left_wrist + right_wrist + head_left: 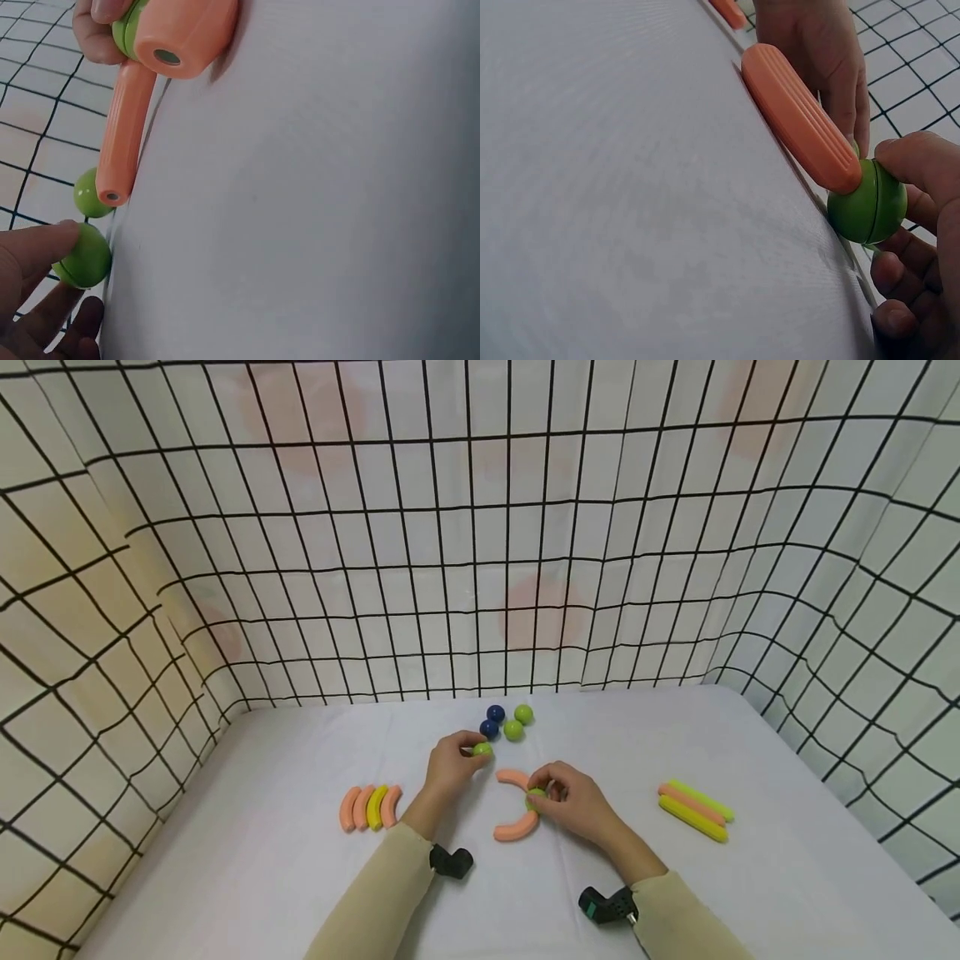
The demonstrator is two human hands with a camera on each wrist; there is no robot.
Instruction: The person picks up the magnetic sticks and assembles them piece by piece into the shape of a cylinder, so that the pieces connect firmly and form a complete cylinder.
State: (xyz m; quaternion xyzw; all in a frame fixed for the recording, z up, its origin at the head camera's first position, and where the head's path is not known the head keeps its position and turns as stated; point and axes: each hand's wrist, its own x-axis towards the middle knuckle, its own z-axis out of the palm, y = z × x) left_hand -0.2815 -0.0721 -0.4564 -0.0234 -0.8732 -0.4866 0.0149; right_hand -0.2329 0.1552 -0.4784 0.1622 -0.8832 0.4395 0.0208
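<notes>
My left hand (450, 766) pinches a green ball (483, 750) between thumb and fingers, low over the white tabletop. To its right, my right hand (579, 803) grips a second green ball (866, 202) with thumb and fingertips. A curved orange stick (514, 831) meets this ball at its near side. Another curved orange stick (513, 777) reaches toward the same ball from the far side, and the two sticks open leftward like an arc. In the left wrist view, one stick's end shows a dark round inset.
Behind my left hand lie two more green balls (513, 730) and several dark blue balls (489, 729). At left stands a row of curved orange sticks (361, 807) with one yellow curved stick (377, 807). Straight sticks (693, 818) lie at right. Black wire mesh (465, 568) encloses the back and sides.
</notes>
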